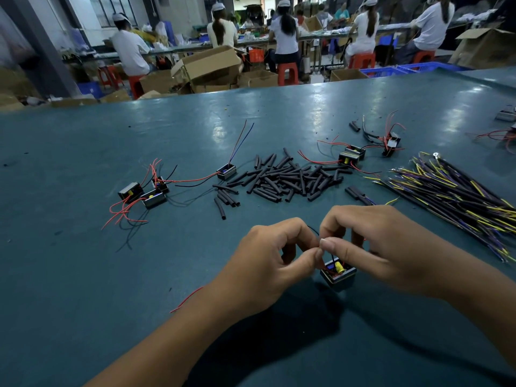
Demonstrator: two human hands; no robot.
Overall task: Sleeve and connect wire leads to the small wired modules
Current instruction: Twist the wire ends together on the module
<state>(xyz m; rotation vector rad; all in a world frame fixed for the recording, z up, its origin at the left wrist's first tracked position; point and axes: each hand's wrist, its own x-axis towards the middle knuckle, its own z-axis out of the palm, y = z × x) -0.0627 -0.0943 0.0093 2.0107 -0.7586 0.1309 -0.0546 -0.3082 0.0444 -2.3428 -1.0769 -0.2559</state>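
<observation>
Here we would keep the small black box-shaped module with the yellow capacitor (338,272) steady on the teal desk (83,261) and work only at the wire tips, since the thin leads look easy to bend or pull out; we judge the step to be joining or twisting two leads together, though the joint itself is too small to make out. Our left hand (268,261) has its fingers curled, thumb and forefinger pinching a thin lead just above the module; our right hand (371,244) is curled likewise, pinching at the same spot, fingertips touching. The module sits toward the desk's near edge, directly below both hands; the heap of short black sleeve tubes (284,177) lies at mid-desk, well apart, and the bundle of purple-and-yellow wire leads (452,191) toward the right edge.
</observation>
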